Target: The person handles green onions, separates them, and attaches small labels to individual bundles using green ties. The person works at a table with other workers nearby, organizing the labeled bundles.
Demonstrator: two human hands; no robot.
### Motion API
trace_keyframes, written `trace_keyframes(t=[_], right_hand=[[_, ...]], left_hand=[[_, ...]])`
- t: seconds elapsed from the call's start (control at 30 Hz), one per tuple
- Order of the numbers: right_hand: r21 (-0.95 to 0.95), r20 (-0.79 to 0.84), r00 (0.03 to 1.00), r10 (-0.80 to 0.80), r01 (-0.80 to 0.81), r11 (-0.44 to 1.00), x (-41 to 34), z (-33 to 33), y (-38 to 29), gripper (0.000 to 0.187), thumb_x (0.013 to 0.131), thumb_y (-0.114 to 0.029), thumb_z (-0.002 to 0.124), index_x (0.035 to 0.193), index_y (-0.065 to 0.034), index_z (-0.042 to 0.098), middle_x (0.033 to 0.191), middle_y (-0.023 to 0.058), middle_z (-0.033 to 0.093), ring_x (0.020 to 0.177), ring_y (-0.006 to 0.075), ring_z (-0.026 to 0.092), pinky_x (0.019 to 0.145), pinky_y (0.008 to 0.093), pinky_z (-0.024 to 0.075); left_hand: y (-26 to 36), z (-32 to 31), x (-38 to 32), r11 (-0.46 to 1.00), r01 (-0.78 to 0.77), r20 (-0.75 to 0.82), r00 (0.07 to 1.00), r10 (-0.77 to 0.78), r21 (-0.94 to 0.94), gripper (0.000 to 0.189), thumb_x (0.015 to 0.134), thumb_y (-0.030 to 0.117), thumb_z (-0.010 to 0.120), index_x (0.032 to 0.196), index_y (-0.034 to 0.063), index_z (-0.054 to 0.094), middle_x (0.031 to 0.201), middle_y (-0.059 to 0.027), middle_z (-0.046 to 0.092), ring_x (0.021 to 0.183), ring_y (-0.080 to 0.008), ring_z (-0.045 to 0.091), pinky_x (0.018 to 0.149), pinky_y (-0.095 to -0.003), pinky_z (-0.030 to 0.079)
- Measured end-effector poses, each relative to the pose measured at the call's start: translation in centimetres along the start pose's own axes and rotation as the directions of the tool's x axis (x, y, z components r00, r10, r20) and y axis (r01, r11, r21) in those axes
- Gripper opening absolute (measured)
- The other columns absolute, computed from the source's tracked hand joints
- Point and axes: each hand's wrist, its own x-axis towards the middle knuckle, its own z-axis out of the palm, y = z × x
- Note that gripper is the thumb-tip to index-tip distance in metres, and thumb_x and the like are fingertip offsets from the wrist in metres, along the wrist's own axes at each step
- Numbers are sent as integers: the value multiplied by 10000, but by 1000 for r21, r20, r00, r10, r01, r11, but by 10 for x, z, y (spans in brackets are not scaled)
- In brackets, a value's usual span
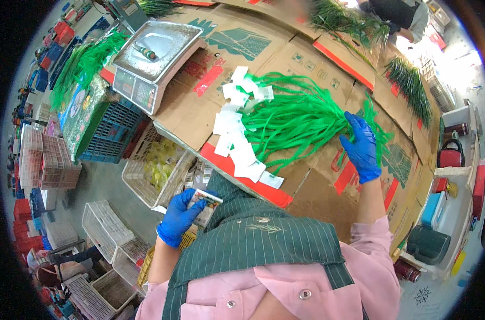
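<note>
Blue gloves cover both hands. My left hand (182, 218) holds a small printed packet (205, 208) over my lap, below the table edge. My right hand (361, 144) rests at the gathered end of a bundle of green mesh net sleeves (302, 120), thumb and fingers apart; whether it grips them cannot be told. The sleeves fan out leftward over the cardboard-covered table (266, 56). Several white tags (242, 152) lie in an overlapping row at their left ends.
A weighing scale (158, 48) with a small object on its pan stands at the back left. Bundles of green stalks (410, 90) lie at the far right. Plastic crates (106, 228) stand on the floor at left. Another person (398, 16) is at the top right.
</note>
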Motion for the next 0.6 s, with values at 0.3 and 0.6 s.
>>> trace_keyframes(t=[0.3,0.6], right_hand=[[346,440,832,-338,190,919,-33,37,-98,270,763,-175,605,1027,-126,637,876,45,630,902,219,593,857,380,435],[199,656,694,-298,222,955,-29,57,-117,179,748,-214,610,889,-111,646,900,74,622,975,246,555,972,522,280]], left_hand=[[22,25,21,998,-60,29,998,60,9,313,805,-23,519,1111,-20,583,1098,-116,609,1033,-164,547,922,-295,400],[2,38,30,980,65,-82,995,-50,190,151,773,118,681,764,-29,652,669,-49,631,597,-53,509,533,-234,408]])
